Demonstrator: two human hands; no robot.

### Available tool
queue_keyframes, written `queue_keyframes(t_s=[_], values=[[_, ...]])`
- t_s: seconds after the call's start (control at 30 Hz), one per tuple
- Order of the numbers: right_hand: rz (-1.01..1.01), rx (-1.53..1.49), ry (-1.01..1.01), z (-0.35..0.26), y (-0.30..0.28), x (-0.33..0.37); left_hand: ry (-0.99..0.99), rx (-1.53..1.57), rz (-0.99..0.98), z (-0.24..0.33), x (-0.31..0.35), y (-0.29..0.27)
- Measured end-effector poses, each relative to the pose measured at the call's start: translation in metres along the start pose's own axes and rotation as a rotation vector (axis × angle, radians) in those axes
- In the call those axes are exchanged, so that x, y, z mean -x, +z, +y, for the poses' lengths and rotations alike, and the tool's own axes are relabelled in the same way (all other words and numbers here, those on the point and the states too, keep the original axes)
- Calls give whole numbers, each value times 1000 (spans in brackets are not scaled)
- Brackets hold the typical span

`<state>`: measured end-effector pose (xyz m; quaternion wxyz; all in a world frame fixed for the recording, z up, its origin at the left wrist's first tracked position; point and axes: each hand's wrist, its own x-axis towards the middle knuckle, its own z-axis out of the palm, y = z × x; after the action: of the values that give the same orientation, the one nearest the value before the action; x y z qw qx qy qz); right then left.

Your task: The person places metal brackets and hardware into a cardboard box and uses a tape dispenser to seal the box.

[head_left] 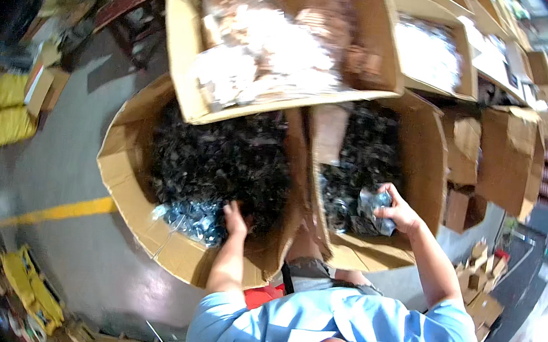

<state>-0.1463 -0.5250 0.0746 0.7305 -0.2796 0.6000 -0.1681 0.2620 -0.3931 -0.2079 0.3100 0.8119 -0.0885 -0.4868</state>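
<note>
My left hand (236,221) reaches down into the large cardboard box on the left, its fingers stretched out at the border between dark pieces and clear ones. Black, shiny plastic-looking pieces (222,155) fill most of that box. Clear bluish plastic pieces (195,221) lie along its near side. Over the right-hand box (428,148), my right hand (399,211) curls around a clear bluish plastic piece (372,201); its exact kind is not plain. More black pieces (370,141) lie beneath and beyond it.
An open carton (184,39) of bagged, glare-washed items overhangs the far side of both boxes. More cartons (509,154) stand to the right. A yellow line (56,212) crosses the floor at left. Yellow sacks (12,111) and a red-topped bench (127,6) are farther left.
</note>
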Motion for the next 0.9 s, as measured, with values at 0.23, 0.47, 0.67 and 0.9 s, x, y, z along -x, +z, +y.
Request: queue_keyframes(t_s=[0.23,0.47,0.67,0.9], values=[[-405,-957,-248,3,-17,123,41,708,-604,124,107,-63],[-692,-1199,-451,74,-79,232,412,879,-1000,183,315,-2],[-660,-1329,-673,204,-177,345,227,733,-1491,130,515,143],[-314,-1734,-910,376,-252,479,-649,372,-1835,7,652,295]])
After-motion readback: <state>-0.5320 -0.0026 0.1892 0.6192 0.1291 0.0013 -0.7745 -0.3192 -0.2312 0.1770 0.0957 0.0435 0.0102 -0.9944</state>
